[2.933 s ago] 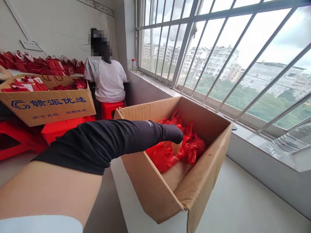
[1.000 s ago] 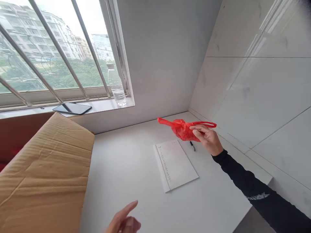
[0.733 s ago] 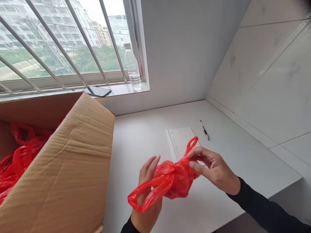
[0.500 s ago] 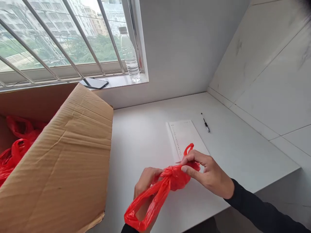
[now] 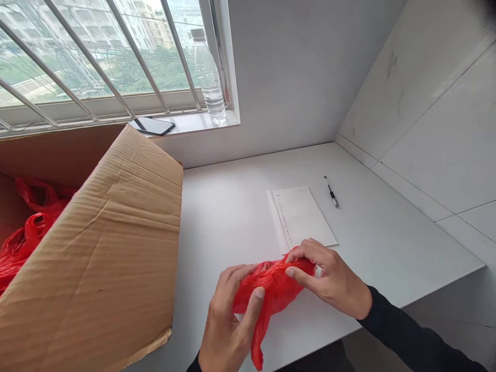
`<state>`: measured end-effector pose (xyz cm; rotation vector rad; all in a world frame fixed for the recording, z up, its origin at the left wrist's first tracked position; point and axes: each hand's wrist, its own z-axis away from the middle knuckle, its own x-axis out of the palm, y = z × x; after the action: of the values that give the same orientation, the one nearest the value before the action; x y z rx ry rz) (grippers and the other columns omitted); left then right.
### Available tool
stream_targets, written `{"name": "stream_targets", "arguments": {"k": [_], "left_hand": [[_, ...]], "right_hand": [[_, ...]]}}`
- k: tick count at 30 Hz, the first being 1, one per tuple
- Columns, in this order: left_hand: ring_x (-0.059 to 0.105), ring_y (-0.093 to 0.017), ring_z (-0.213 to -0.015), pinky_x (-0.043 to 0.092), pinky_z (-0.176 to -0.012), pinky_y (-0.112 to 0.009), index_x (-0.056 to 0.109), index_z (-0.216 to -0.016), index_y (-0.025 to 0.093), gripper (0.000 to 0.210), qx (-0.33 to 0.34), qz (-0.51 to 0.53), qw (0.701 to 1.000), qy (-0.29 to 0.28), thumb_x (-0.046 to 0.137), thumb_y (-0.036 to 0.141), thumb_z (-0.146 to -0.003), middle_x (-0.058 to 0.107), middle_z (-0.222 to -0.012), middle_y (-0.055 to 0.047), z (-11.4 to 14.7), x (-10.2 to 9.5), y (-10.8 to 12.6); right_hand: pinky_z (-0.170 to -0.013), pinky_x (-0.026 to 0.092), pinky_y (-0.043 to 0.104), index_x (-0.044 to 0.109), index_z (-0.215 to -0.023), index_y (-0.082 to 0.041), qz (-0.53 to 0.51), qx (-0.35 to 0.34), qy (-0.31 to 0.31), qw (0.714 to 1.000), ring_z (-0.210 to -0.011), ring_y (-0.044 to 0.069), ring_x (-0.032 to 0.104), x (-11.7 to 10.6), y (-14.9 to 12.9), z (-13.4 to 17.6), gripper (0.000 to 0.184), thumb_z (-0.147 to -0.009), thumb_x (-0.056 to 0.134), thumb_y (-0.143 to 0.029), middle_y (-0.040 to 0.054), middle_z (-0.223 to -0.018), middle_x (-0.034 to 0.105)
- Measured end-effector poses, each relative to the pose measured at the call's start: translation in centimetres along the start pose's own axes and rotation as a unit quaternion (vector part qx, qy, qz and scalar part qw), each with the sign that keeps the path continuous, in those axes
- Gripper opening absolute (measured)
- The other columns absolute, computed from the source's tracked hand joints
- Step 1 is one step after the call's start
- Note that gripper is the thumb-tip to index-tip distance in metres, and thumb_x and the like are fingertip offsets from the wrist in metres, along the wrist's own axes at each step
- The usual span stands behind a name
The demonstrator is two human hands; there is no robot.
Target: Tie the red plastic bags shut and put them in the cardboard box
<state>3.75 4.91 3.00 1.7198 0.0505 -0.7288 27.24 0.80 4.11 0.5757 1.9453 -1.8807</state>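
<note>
Both of my hands hold a small knotted red plastic bag (image 5: 273, 294) just above the front of the white table (image 5: 228, 206). My left hand (image 5: 228, 320) grips its left side, thumb over the plastic, and a loose handle hangs down below it. My right hand (image 5: 329, 279) pinches the bag's top right end with its fingertips. Black sleeves cover both forearms. The bag's contents are hidden.
A large open cardboard box (image 5: 104, 248) stands at the left with more red bags (image 5: 27, 227) inside. A sheet of paper (image 5: 302, 217) and a pen (image 5: 332, 194) lie beyond my hands. On the windowsill sit a phone (image 5: 152, 125) and a water bottle (image 5: 209, 77).
My left arm came out of the box and the view swung right. The bag went from my right hand alone to both hands and came down close to the table.
</note>
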Motion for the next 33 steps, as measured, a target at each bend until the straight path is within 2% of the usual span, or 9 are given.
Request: {"name": "stream_targets", "arguments": {"k": [4,8,10,13,17,21,24,30,33], "left_hand": [[0.062,-0.016,-0.080,0.049,-0.073,-0.026,0.068,-0.091,0.027,0.016,-0.007,-0.014,0.998,0.061,0.056,0.035,-0.096,0.067,-0.086,0.001,0.1,-0.1,-0.4],[0.063,-0.017,-0.082,0.048,-0.073,-0.027,0.068,-0.099,0.024,0.025,-0.099,-0.007,0.988,0.121,0.052,0.044,-0.097,0.070,-0.094,-0.001,0.2,-0.7,-0.9],[0.064,-0.019,-0.098,0.049,-0.081,-0.028,0.064,-0.112,0.025,0.025,-0.068,-0.014,0.992,0.105,0.054,0.042,-0.096,0.069,-0.110,-0.003,0.2,-0.5,-0.5],[0.059,-0.020,-0.111,0.049,-0.088,-0.029,0.060,-0.117,0.029,0.025,0.035,-0.053,0.996,0.062,0.063,0.033,-0.092,0.065,-0.116,-0.002,0.0,0.2,0.6],[0.057,-0.017,-0.103,0.046,-0.086,-0.028,0.061,-0.092,0.027,0.010,0.084,-0.043,0.994,0.047,0.058,0.018,-0.095,0.065,-0.092,0.001,-0.1,0.4,1.6],[0.056,-0.018,-0.107,0.046,-0.093,-0.031,0.060,-0.110,0.026,0.022,0.116,-0.065,0.991,0.010,0.065,0.018,-0.090,0.066,-0.106,-0.001,0.2,0.2,1.7],[0.059,-0.017,-0.098,0.045,-0.096,-0.032,0.062,-0.102,0.026,0.017,0.139,-0.062,0.988,0.024,0.063,0.013,-0.090,0.067,-0.096,0.001,0.7,0.2,1.5],[0.065,-0.017,-0.090,0.052,-0.077,-0.024,0.067,-0.095,0.026,0.012,-0.087,0.050,0.971,0.216,0.066,0.036,-0.089,0.069,-0.094,0.000,1.6,-0.7,1.3],[0.068,-0.019,-0.091,0.055,-0.073,-0.023,0.065,-0.101,0.024,0.025,-0.135,0.108,0.954,0.245,0.066,0.045,-0.088,0.069,-0.099,-0.003,1.5,-0.8,1.8]], "right_hand": [[-0.076,0.045,0.036,0.060,-0.090,-0.027,0.002,0.001,0.048,0.999,-0.087,0.020,0.056,-0.6,0.2,0.3,0.013,-0.097,0.055,-0.035,0.0012,-0.089,0.062],[-0.089,0.043,0.037,0.057,-0.093,-0.028,-0.020,0.051,0.081,0.995,-0.100,0.020,0.055,-1.7,1.2,0.9,0.013,-0.098,0.051,-0.038,0.0006,-0.102,0.059],[-0.097,0.040,0.038,0.057,-0.102,-0.030,-0.030,0.053,0.070,0.996,-0.111,0.020,0.052,-1.7,1.4,1.2,0.009,-0.097,0.051,-0.034,0.0000,-0.113,0.058],[-0.097,0.041,0.038,0.055,-0.118,-0.033,-0.032,0.044,0.028,0.998,-0.109,0.020,0.053,-1.2,0.9,1.4,0.026,-0.093,0.058,-0.033,-0.0007,-0.110,0.058],[-0.092,0.044,0.036,0.064,-0.102,-0.031,-0.035,-0.002,-0.017,0.999,-0.104,0.019,0.056,-0.8,0.3,1.3,0.009,-0.095,0.059,-0.035,-0.0016,-0.094,0.061],[-0.090,0.045,0.036,0.061,-0.114,-0.033,-0.026,0.006,-0.054,0.998,-0.106,0.019,0.054,-0.9,0.3,1.5,0.022,-0.092,0.065,-0.036,-0.0012,-0.109,0.062],[-0.081,0.043,0.034,0.062,-0.097,-0.029,0.001,0.002,-0.049,0.999,-0.090,0.017,0.054,-1.0,0.3,1.8,0.005,-0.096,0.057,-0.028,-0.0030,-0.092,0.063],[-0.078,0.042,0.031,0.056,-0.090,-0.027,-0.031,0.056,0.045,0.997,-0.083,0.015,0.053,-2.9,0.8,2.1,0.017,-0.100,0.051,-0.040,-0.0034,-0.086,0.055],[-0.075,0.044,0.027,0.055,-0.096,-0.028,-0.064,0.092,0.097,0.989,-0.082,0.013,0.055,-3.8,1.4,2.3,0.018,-0.101,0.050,-0.045,-0.0038,-0.088,0.056]]}}
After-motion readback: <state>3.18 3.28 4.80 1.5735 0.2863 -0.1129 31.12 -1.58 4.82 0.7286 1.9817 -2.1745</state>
